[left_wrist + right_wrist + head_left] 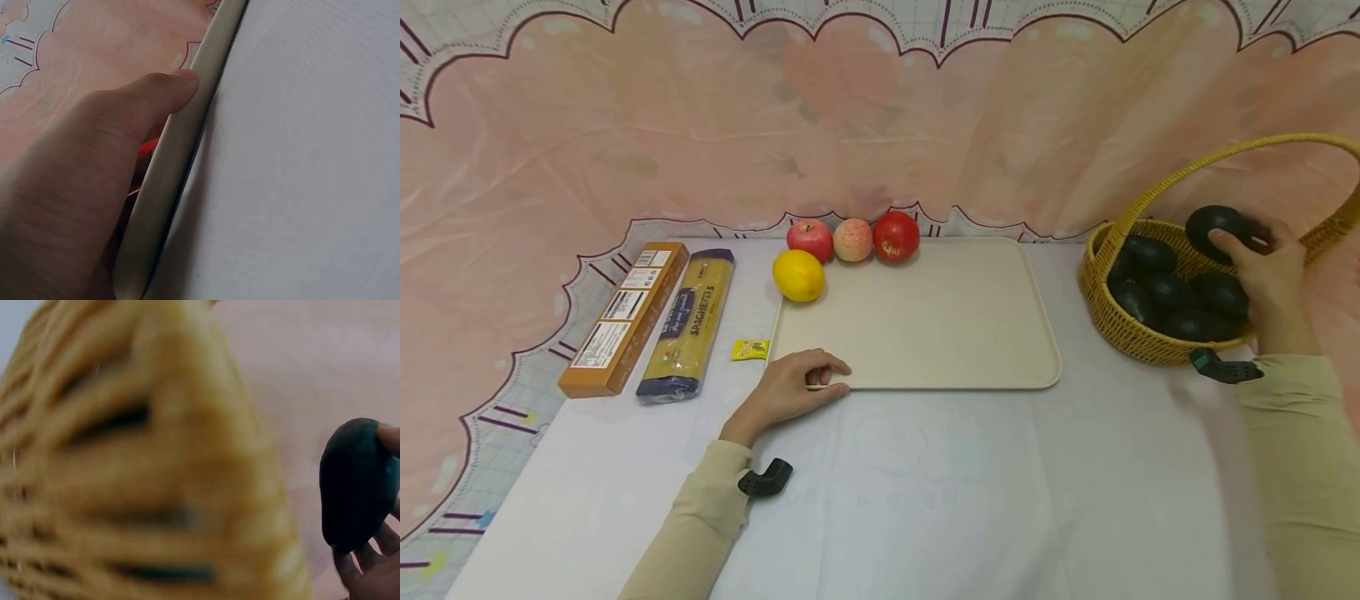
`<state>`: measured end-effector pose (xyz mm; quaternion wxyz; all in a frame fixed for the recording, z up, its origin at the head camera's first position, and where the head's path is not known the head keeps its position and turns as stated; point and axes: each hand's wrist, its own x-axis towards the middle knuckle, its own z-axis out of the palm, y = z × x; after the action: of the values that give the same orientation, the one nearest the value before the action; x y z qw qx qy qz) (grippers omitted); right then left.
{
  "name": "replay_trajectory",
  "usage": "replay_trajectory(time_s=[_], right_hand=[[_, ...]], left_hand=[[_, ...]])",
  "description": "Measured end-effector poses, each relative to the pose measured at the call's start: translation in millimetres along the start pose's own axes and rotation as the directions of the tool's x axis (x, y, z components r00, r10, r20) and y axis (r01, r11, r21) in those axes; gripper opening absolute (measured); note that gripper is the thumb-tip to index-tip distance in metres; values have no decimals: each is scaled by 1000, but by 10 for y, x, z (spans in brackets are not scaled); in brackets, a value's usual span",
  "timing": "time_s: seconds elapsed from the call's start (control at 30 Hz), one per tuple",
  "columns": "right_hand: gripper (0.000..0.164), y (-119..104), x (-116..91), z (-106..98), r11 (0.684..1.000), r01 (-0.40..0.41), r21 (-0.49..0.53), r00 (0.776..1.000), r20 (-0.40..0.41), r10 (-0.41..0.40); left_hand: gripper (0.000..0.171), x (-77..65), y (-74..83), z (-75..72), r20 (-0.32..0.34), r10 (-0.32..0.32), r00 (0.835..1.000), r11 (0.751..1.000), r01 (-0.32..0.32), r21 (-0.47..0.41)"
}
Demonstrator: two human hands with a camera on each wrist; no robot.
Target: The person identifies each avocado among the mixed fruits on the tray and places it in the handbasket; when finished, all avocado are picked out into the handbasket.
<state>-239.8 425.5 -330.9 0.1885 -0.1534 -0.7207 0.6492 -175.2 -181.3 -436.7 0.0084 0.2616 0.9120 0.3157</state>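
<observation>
A cream tray (925, 333) lies in the middle of the white table. My left hand (797, 387) rests at its near left corner, with the thumb (165, 90) pressed against the tray's rim (181, 144). At the right stands a wicker basket (1138, 333) with a hoop handle, holding several dark avocados (1165, 292). Over it my right hand (1262, 271) grips one dark avocado (1216, 229), lifted above the others. In the right wrist view that avocado (353, 484) sits in my fingers beside the blurred basket wall (137, 469).
Along the tray's far left edge sit a lemon (799, 275), two apples (810, 239) and a red pomegranate (896, 236). A spaghetti pack (688, 325), an orange box (625, 317) and a small yellow sachet (750, 349) lie left of the tray. A pink backdrop rises behind.
</observation>
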Motion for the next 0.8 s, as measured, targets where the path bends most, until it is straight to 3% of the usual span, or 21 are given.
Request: replay_trajectory(time_s=[0.17,0.47,0.6,0.8], right_hand=[[54,71,58,-71,982,-37,-185,998,33,44],[63,166,149,-150,887,0,-462,992,109,56],[67,203,174,-181,839,42,-542,991,130,34],[67,224,202,-201,818,71,-571,988,151,19]], left_hand=[[21,-6,3,-5,-2,6,1000,1000,-6,2],[20,-10,12,-4,-7,11,1000,1000,-11,7],[20,0,17,-2,-2,7,1000,1000,-7,3],[20,5,19,1,-2,3,1000,1000,-3,12]])
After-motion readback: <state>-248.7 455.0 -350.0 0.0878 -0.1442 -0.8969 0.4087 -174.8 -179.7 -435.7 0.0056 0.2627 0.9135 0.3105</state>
